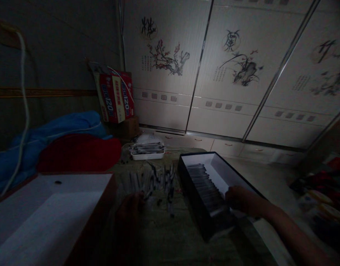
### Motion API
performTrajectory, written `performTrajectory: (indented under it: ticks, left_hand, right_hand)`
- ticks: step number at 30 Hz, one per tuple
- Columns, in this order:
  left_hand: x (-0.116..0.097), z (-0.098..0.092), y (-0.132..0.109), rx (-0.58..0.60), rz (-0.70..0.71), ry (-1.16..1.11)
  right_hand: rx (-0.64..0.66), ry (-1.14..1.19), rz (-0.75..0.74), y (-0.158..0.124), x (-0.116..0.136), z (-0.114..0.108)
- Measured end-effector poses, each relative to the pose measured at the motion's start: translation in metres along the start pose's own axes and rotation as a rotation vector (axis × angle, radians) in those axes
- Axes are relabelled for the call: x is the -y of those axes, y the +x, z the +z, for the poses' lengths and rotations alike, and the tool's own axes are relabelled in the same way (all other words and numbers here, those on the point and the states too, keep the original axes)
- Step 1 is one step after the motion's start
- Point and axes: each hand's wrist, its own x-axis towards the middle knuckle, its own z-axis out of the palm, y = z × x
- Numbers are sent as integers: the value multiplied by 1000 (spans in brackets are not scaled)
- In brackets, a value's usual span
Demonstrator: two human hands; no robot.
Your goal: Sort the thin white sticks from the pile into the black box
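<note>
My right hand is over the right side of a dark-edged box with a white inside. Its fingers are curled together; what they hold, if anything, is hidden. Beside it, a row of slim pen-like sticks lies side by side in the box. Low on the left, in deep shadow, my left hand is at the near edge of loose pen-like sticks on the table. Its fingers look bent together around something too dark to make out. Small dark pieces lie near its fingertips.
A large red-edged box with a white inside stands at left, a small dark piece on its wall. Behind are a white tray of sticks, a red cloth, blue fabric and red cartons. A white cable hangs left.
</note>
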Motion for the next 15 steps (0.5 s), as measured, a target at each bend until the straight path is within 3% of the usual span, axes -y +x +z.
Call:
performTrajectory:
  ticks: [3,7,12,15]
  left_hand:
    - [0,-1,1,-7,12,4]
    - [-4,-1,0,-7,14,-1]
    - [-5,-2,0,3,-14,-7]
    - [-2,-3,2,-20,7,-25]
  right_hand:
    - [166,74,-52,7,11,5]
    - [253,148,-100,14,20,10]
    - [262,214,-137,16,15,13]
    - [198,218,-116,16,13,9]
